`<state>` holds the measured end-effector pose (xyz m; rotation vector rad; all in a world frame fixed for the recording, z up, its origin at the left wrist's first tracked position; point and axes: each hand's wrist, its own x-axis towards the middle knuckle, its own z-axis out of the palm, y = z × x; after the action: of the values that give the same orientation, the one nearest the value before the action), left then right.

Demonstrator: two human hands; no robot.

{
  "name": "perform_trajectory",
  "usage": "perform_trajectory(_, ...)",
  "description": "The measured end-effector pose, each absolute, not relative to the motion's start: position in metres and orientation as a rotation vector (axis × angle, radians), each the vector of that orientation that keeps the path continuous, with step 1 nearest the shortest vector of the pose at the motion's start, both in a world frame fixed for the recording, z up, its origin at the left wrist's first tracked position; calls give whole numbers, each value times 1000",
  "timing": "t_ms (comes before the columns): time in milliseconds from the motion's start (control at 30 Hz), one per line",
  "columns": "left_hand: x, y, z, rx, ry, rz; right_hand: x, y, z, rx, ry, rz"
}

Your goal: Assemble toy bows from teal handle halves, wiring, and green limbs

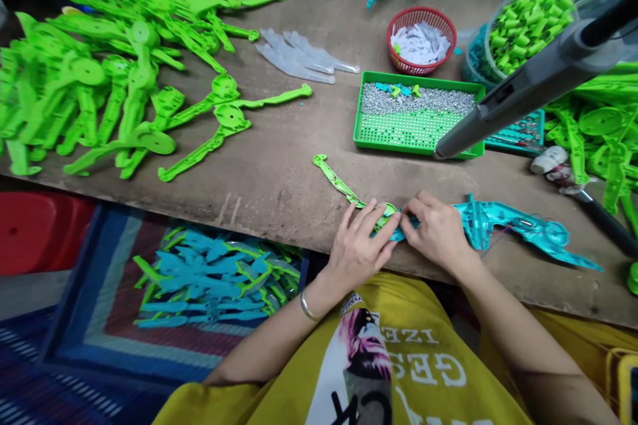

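Note:
A long thin green plastic part (335,180) lies at the table's front edge, its right end under my left hand (359,236). My left hand's fingers are spread and press on that end. Close beside it, my right hand (432,224) has its fingertips pinched together over the joint; anything tiny between them is hidden. A blue plastic body part (516,222) with thin wires extends to the right from beneath my right hand. The place where the green and blue parts meet is mostly covered by my fingers.
Green parts (90,73) are heaped at the left, near clear pieces (299,56). Beyond my hands are a green screw tray (419,149), a red basket (421,70) and a tub (528,33). A grey tool (518,89) hangs at right. A crate (74,319) sits below left.

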<state>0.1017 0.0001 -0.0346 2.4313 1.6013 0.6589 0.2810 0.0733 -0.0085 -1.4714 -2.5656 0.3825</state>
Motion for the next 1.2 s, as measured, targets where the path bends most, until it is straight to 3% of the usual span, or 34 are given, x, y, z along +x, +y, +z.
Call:
perform_trajectory(433, 120, 5, -12, 2453, 1761, 256, 314, 79, 0, -1247, -2466, 773)
perform_trajectory(1200, 124, 5, -9, 2415, 1760, 272, 323, 91, -8, -1198, -2675, 560)
